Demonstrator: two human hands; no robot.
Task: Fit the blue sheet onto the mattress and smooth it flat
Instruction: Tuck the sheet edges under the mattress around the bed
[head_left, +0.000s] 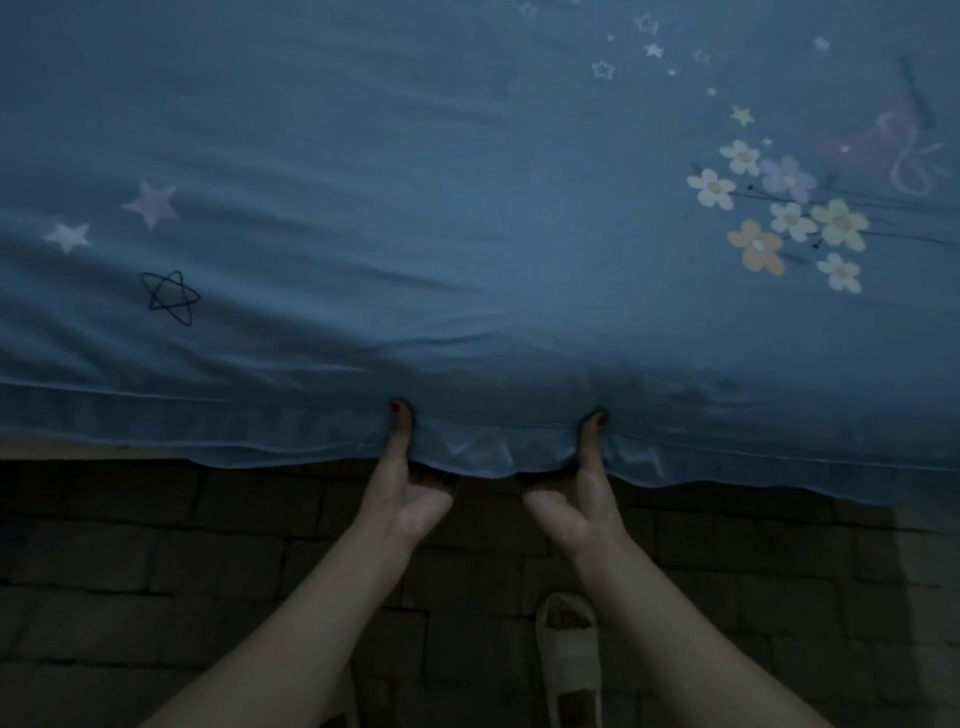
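Both hands pinch the blue sheet's (467, 218) hanging near edge.
Left hand (402, 486) and right hand (582, 493) sit well apart, thumbs on top, fingers hidden beneath.

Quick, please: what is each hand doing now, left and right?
Left hand: grips the sheet hem, thumb on top, fingers hidden under it.
Right hand: the same grip on the hem.
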